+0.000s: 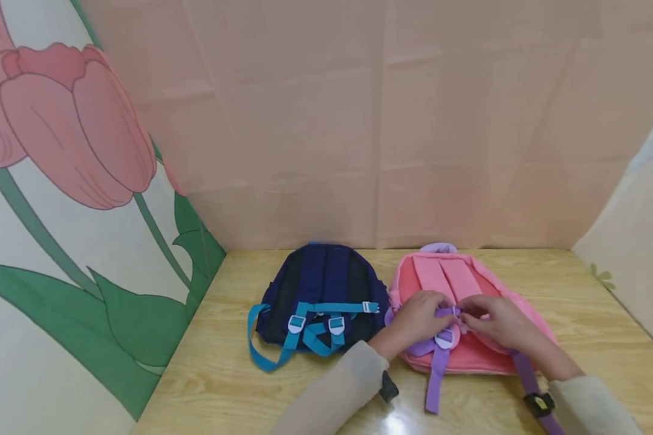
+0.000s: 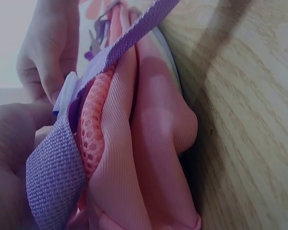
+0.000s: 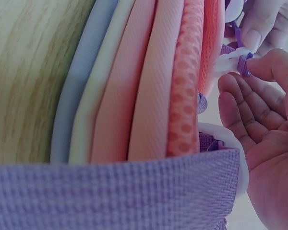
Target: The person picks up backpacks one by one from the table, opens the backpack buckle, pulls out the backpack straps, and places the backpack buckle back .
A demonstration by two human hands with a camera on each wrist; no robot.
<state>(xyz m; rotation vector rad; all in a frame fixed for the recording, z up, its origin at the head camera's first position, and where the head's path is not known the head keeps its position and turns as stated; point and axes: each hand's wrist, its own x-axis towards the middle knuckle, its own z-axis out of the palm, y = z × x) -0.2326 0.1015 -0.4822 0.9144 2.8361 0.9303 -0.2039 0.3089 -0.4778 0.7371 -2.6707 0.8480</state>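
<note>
A pink backpack (image 1: 441,275) lies with its strap side up, purple straps (image 1: 437,380) trailing over its front edge. My left hand (image 1: 420,315) pinches the left part of a thin purple strap above the bag's middle. Facing it, my right hand (image 1: 497,319) pinches the same strap at a small white buckle (image 3: 225,62). In the right wrist view, the right thumb presses the purple webbing beside the buckle, and the left fingertips meet it from above. A white strap adjuster (image 1: 444,338) lies just below the left hand.
A dark blue backpack (image 1: 326,272) with teal straps (image 1: 263,359) and white buckles lies to the left on the wooden table (image 1: 212,362). A pinkish backdrop (image 1: 305,121) stands behind, with a tulip-printed panel (image 1: 76,133) at the left. A black wrist device (image 1: 539,403) overlaps a purple strap.
</note>
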